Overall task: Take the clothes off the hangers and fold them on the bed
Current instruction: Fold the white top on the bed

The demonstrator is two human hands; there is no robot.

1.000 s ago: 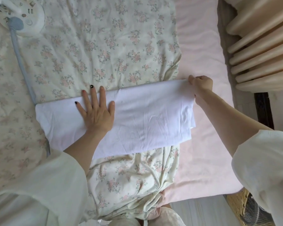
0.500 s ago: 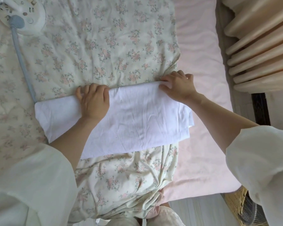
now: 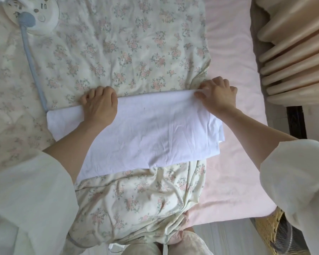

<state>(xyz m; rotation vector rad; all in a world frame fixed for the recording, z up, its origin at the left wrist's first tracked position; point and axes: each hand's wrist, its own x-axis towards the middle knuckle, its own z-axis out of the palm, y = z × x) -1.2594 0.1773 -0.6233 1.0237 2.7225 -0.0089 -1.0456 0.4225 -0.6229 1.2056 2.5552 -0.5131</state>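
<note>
Our left hand (image 3: 99, 105) and right hand (image 3: 217, 94) curl over the far edge of the folded white garment (image 3: 151, 133) at frame centre, apparently gripping it, on the floral quilt (image 3: 129, 52).

2 loose cream sleeves (image 3: 31, 190) (lightweight fabric) end at the forearms.
</note>
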